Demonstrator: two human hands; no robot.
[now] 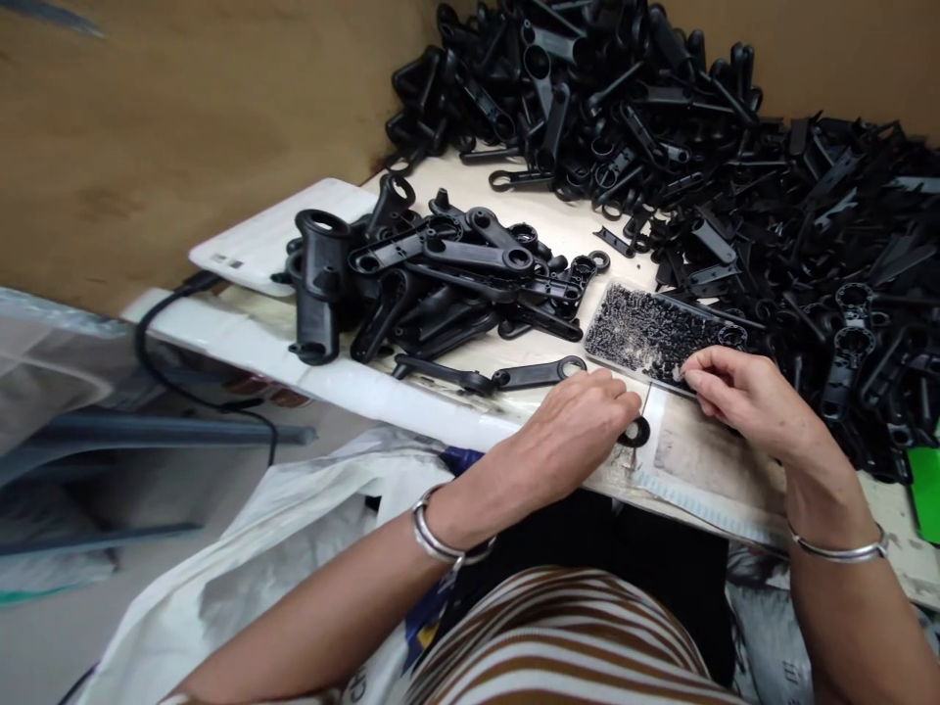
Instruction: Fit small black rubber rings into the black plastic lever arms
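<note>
My left hand (569,431) is closed, its back toward me, at the front of the worktable. From under its fingers sticks the ring-shaped end of a black plastic part (637,432); the remainder is hidden by the hand. My right hand (753,397) has its thumb and forefinger pinched together at the near right edge of a shallow clear tray (653,383). Many small black pieces (638,328) fill that tray. Whatever sits between the right fingertips is too small to make out. Just beyond my left hand lies a black plastic arm (536,374) with a ring at one end.
Black plastic arms (441,264) are piled at left centre, partly over a white flat box (257,240) with a black cable (147,338). Large heaps of black parts (587,98) cover the back and right. Cardboard (183,117) walls the table. A green object (925,485) sits far right.
</note>
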